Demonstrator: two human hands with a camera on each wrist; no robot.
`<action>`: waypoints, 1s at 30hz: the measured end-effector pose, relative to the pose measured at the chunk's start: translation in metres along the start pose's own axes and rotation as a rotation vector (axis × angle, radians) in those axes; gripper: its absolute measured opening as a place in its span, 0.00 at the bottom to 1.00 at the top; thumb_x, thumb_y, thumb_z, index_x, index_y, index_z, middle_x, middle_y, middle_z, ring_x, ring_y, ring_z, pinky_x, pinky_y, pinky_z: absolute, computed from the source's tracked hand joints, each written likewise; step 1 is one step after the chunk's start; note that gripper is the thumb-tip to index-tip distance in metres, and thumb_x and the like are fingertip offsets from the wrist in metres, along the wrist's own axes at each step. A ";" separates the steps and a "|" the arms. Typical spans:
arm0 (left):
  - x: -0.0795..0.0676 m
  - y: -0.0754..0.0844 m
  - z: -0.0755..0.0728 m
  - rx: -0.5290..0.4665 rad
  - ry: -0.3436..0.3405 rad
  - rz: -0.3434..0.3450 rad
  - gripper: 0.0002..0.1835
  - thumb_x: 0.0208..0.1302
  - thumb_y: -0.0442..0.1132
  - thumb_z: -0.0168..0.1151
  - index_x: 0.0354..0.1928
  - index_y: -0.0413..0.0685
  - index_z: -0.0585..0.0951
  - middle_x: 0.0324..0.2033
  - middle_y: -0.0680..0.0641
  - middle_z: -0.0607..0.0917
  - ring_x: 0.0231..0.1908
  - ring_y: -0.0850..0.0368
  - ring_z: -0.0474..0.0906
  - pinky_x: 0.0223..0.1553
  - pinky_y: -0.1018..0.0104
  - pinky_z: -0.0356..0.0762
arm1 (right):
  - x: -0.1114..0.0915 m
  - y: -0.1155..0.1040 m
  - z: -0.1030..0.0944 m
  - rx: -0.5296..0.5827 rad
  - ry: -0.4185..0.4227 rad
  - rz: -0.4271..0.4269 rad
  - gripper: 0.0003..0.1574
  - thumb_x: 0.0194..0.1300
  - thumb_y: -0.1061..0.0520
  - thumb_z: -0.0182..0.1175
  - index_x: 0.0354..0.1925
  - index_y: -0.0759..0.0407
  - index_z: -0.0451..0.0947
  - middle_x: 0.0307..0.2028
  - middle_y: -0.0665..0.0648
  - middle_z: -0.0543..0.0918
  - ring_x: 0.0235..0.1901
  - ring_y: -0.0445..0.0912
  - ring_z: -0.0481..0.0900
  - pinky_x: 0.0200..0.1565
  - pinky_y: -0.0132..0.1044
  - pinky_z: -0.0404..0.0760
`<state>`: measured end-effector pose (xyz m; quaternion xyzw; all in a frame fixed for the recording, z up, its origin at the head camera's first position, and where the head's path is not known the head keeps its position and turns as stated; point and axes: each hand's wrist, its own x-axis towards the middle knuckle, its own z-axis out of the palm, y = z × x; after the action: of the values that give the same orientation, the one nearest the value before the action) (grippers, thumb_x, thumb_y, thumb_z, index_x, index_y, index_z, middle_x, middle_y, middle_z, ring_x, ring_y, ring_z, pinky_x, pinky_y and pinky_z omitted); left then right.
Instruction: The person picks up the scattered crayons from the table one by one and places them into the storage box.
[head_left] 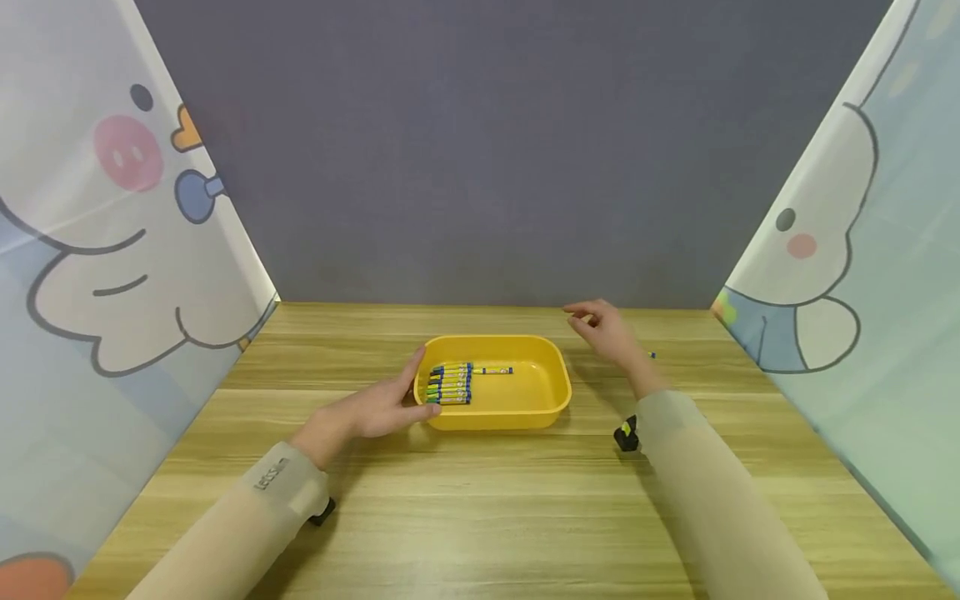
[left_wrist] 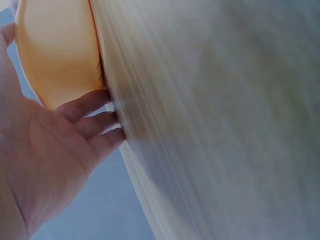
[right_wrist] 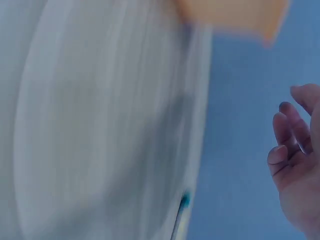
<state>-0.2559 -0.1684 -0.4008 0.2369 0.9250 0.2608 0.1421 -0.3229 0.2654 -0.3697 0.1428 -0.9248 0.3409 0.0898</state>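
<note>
A shallow yellow plastic tray [head_left: 525, 421] sits on the table. Several crayons [head_left: 450, 383] with yellow and blue wrappers lie side by side at its left end, and a single crayon [head_left: 495, 371] lies to the right of their far end. My left hand [head_left: 378, 408] holds the tray's left end, thumb at the front rim and fingers along the side. Beyond the tray's right end, my right hand [head_left: 609, 335] hovers above the table with loosely bent fingers and nothing in them. A blue-ended crayon [head_left: 652, 355], mostly hidden by the right wrist, lies on the table.
The wood-grain table [head_left: 480, 500] ends at a dark grey panel [head_left: 495, 150] at the back. Printed cartoon curtains [head_left: 75, 292] stand on both sides. A small black device [head_left: 626, 435] is attached at the right sleeve cuff.
</note>
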 end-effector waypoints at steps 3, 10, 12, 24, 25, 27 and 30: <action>0.000 0.001 -0.001 -0.003 -0.005 0.004 0.63 0.75 0.76 0.56 0.90 0.57 0.28 0.83 0.29 0.63 0.80 0.30 0.67 0.80 0.33 0.62 | -0.013 0.032 -0.024 -0.069 -0.025 0.058 0.23 0.87 0.55 0.56 0.70 0.64 0.81 0.61 0.70 0.81 0.43 0.56 0.79 0.39 0.42 0.79; 0.000 0.000 -0.002 -0.002 -0.008 -0.003 0.63 0.75 0.76 0.57 0.90 0.60 0.28 0.82 0.28 0.66 0.78 0.30 0.69 0.80 0.34 0.64 | -0.034 0.084 -0.058 -0.199 -0.120 0.138 0.20 0.83 0.60 0.60 0.65 0.66 0.85 0.63 0.77 0.82 0.58 0.73 0.82 0.56 0.67 0.83; -0.001 -0.001 -0.002 -0.002 -0.009 -0.004 0.63 0.75 0.76 0.57 0.90 0.60 0.28 0.82 0.28 0.65 0.79 0.30 0.68 0.80 0.33 0.64 | -0.036 0.091 -0.062 -0.237 -0.134 0.133 0.19 0.81 0.61 0.61 0.64 0.66 0.86 0.61 0.77 0.84 0.61 0.76 0.80 0.61 0.72 0.79; 0.000 0.000 0.000 -0.008 -0.011 -0.011 0.64 0.74 0.77 0.56 0.90 0.59 0.28 0.84 0.29 0.62 0.80 0.31 0.67 0.81 0.34 0.63 | -0.038 0.108 -0.064 -0.283 -0.161 0.128 0.21 0.78 0.61 0.64 0.64 0.67 0.85 0.55 0.77 0.87 0.59 0.77 0.81 0.63 0.74 0.77; 0.000 0.000 0.000 -0.009 -0.011 -0.014 0.64 0.74 0.77 0.56 0.90 0.60 0.28 0.84 0.30 0.62 0.80 0.31 0.66 0.81 0.35 0.63 | -0.038 0.108 -0.064 -0.283 -0.164 0.132 0.21 0.78 0.62 0.63 0.64 0.67 0.84 0.55 0.77 0.87 0.59 0.77 0.81 0.63 0.74 0.77; 0.000 0.000 0.000 -0.007 -0.009 -0.015 0.63 0.74 0.77 0.56 0.90 0.61 0.28 0.84 0.30 0.62 0.80 0.32 0.67 0.81 0.35 0.63 | -0.037 0.106 -0.064 -0.283 -0.164 0.144 0.21 0.79 0.62 0.62 0.65 0.67 0.84 0.55 0.76 0.87 0.59 0.77 0.81 0.63 0.74 0.77; 0.000 0.000 0.000 -0.004 -0.007 -0.011 0.63 0.74 0.76 0.56 0.90 0.60 0.28 0.83 0.30 0.63 0.80 0.31 0.67 0.81 0.35 0.63 | -0.036 0.106 -0.064 -0.296 -0.161 0.151 0.21 0.79 0.63 0.61 0.65 0.67 0.84 0.54 0.75 0.88 0.58 0.75 0.82 0.62 0.73 0.78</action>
<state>-0.2558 -0.1682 -0.4007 0.2326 0.9253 0.2608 0.1473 -0.3195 0.3914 -0.3953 0.0850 -0.9772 0.1946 0.0096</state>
